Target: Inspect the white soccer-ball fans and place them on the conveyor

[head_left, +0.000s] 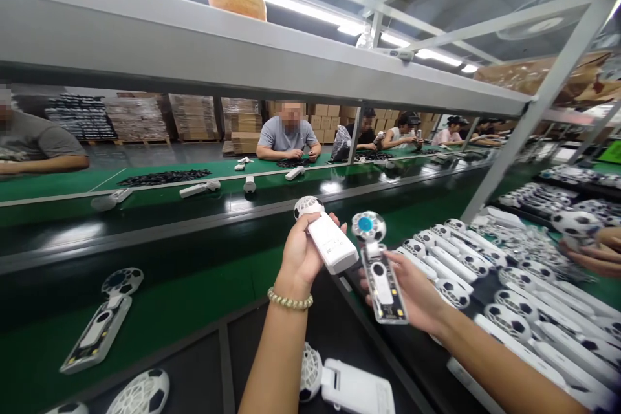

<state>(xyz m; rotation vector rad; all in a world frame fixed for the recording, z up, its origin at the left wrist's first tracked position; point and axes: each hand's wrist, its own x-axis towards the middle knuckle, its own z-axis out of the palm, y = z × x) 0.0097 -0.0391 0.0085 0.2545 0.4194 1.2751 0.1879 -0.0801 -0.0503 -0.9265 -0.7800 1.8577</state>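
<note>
In my left hand (301,252), which wears a beaded bracelet (290,299), is a white handheld fan (332,243) with a football-patterned head; its plain back with small print faces me. My right hand (412,284) grips a second handheld fan (383,281), its clear front showing a dark inside and a blue disc in the head. The two fans are close together but apart. Below them, a folded white fan (358,388) lies on the black tray (252,343). A similar clear-fronted fan (99,330) rests on the green surface at the left.
Rows of white fans (524,330) fill trays at the right, beside a heap of white cords (519,246). Another person's hand (596,249) holds a fan there. Beyond the dark conveyor (160,226), people sit at a green bench. A grey shelf (310,55) spans overhead.
</note>
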